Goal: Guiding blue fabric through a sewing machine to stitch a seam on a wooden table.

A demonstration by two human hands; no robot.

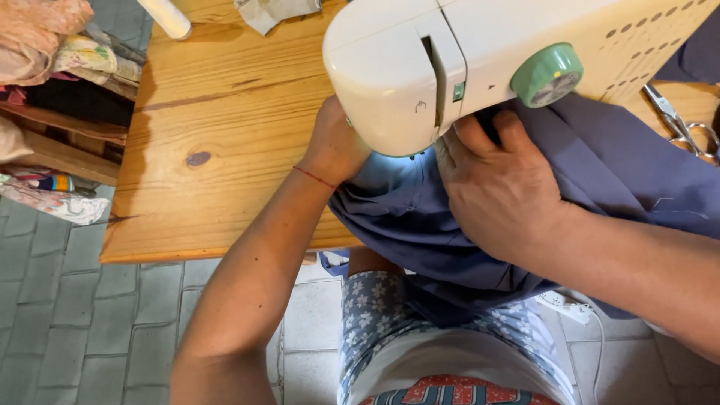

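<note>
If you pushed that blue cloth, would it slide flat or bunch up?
The blue cloth would probably bunch up: it already lies in soft folds and droops off the table edge. It looks thin and light, so likely floppy.

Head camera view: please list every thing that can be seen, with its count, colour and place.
sewing machine: one, cream with a green dial, top centre on the table
fabric: one piece, blue-grey, under the machine and hanging off the table edge to the lap
wooden table: one, light brown, left and centre
scissors: one pair, metal, right edge of the table
folded cloths: a pile, mixed colours, on a shelf at far left
white cable: one, below the fabric at right
tiled floor: grey, bottom left
left hand: on the fabric, left of the machine head
right hand: flat on the fabric, under the machine head
</note>
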